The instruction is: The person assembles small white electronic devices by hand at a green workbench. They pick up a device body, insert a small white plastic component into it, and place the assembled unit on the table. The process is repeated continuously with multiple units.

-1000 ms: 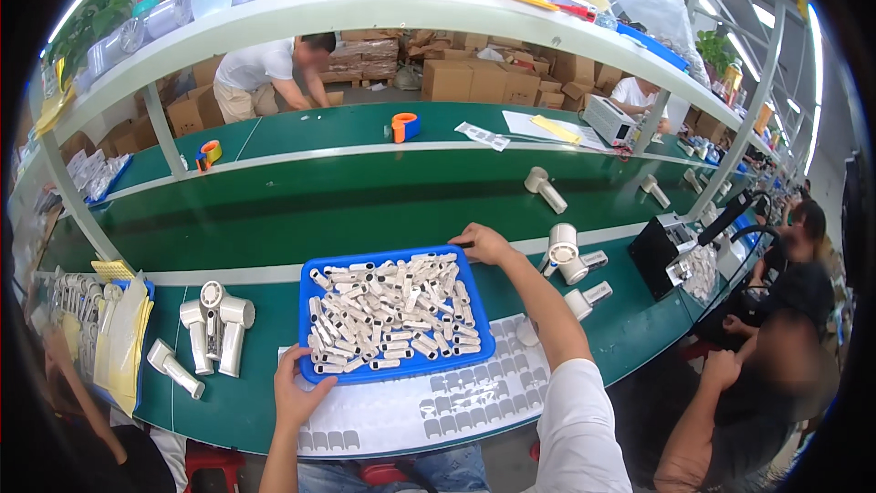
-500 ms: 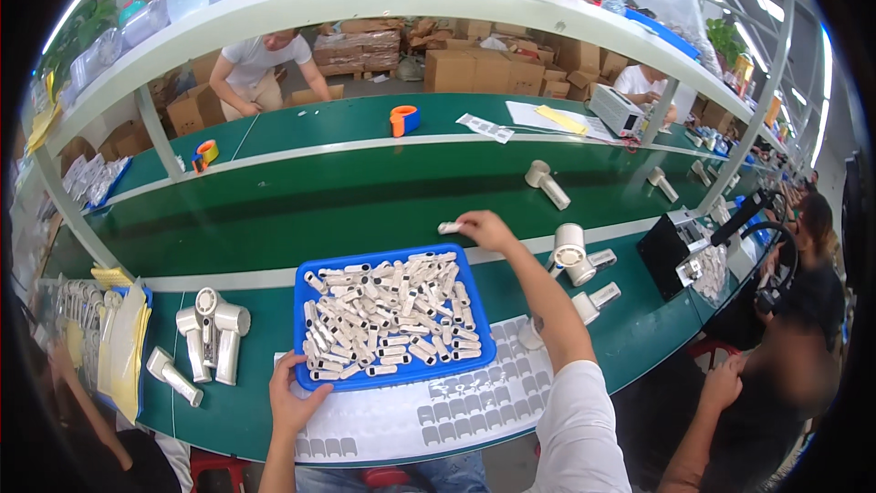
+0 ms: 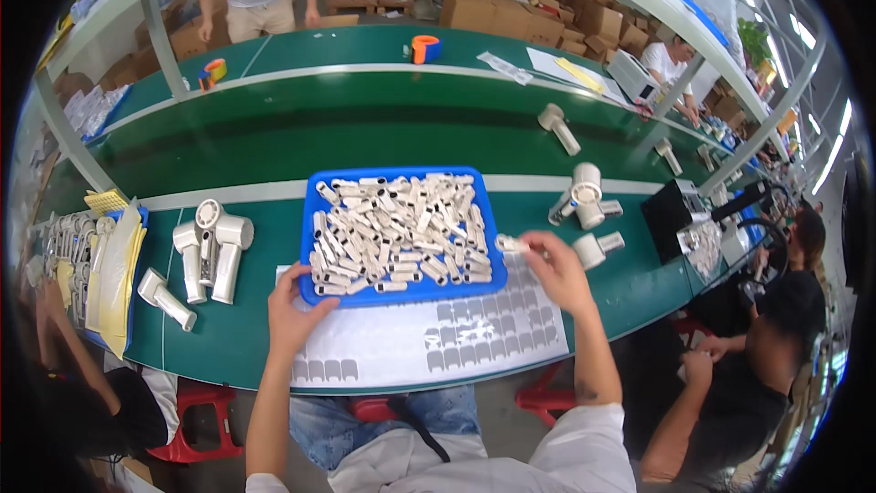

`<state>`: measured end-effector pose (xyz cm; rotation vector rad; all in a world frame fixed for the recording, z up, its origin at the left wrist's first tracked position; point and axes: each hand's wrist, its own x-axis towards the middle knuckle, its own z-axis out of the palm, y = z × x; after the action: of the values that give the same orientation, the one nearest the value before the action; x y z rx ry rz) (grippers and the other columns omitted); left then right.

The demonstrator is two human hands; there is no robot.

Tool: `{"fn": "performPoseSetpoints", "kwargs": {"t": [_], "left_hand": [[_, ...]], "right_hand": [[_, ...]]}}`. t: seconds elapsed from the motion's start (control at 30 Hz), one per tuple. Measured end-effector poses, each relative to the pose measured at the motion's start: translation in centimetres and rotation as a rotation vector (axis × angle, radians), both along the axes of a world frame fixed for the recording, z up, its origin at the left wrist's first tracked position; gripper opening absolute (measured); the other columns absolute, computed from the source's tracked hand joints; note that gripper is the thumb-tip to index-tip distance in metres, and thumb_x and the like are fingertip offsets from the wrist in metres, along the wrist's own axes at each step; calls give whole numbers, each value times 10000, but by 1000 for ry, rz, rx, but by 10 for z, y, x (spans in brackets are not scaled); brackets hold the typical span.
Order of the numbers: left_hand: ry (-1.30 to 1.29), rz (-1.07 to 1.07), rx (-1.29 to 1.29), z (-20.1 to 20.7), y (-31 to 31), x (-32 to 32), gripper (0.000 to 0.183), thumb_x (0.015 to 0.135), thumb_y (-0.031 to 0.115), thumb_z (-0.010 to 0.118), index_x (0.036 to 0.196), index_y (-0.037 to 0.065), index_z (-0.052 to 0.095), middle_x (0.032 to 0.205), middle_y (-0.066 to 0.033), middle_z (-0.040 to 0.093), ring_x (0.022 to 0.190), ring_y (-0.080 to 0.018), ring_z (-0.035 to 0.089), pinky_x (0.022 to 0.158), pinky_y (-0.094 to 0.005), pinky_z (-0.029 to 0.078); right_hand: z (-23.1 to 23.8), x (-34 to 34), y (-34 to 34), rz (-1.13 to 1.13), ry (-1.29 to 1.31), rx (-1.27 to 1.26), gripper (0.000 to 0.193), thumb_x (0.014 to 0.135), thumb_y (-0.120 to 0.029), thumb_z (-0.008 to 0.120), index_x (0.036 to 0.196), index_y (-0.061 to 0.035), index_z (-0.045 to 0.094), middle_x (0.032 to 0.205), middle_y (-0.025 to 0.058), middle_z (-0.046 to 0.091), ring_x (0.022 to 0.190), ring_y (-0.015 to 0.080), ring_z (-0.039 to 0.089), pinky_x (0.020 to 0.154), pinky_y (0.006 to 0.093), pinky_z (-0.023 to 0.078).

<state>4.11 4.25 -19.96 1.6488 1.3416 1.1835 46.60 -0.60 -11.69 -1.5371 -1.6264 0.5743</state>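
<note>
A blue tray stands before me on the green bench, heaped with small white elongated plastic parts, many with a dark end. My left hand grips the tray's near left corner, thumb along the front wall and fingers at the side. Just right of the tray, my right hand pinches one small white plastic part between thumb and fingertips. Under the tray and toward me lies a white sheet with rows of grey shapes.
White handheld-fan-like units stand left and right of the tray. Farther left is a bin with yellow sheets; a black device stands right. Beyond the green belt lies a tape roll. Co-workers sit on both sides.
My right hand has come back from over the belt to the tray's right side, still pinching the white part. My view has tilted down. The far person now stands more upright.
</note>
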Motion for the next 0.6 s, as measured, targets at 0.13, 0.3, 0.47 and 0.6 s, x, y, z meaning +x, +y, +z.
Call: {"fn": "performPoseSetpoints", "kwargs": {"t": [0.13, 0.3, 0.47, 0.6], "left_hand": [[-73, 77, 88, -4, 0, -7, 478, 759, 52, 827, 1180, -4, 606, 1312, -189, 611, 1162, -252, 615, 1028, -384, 471], [196, 146, 103, -1, -18, -14, 503, 834, 161, 772, 1274, 10, 580, 1384, -191, 557, 1303, -332, 509, 1107, -408, 373], [580, 82, 196, -14, -29, -21, 608, 885, 289, 716, 1372, -10, 507, 1501, -253, 414, 1408, -409, 364, 1156, -472, 300], [717, 47, 182, -4, -26, -20, 646, 894, 347, 697, 1370, -39, 494, 1525, -283, 361, 1412, -441, 332, 1174, -497, 271]], "right_hand": [[-27, 6, -119, -203, -38, -73, 223, 937, -80, 634, 1145, 0, 646, 1125, 157, 682, 1021, 238, 672, 852, 339, 533], [-83, 14, -164, -361, -257, 66, 208, 957, -58, 571, 1153, -4, 615, 1341, 245, 586, 1290, 389, 546, 1059, 422, 428], [-77, -18, -143, -264, -133, 8, 219, 971, -83, 559, 1165, 15, 580, 1417, 280, 512, 1360, 440, 458, 1116, 435, 371], [-80, -20, -145, -262, -169, 10, 209, 976, -95, 560, 1147, 24, 580, 1422, 283, 506, 1354, 437, 464, 1111, 430, 377]]}}
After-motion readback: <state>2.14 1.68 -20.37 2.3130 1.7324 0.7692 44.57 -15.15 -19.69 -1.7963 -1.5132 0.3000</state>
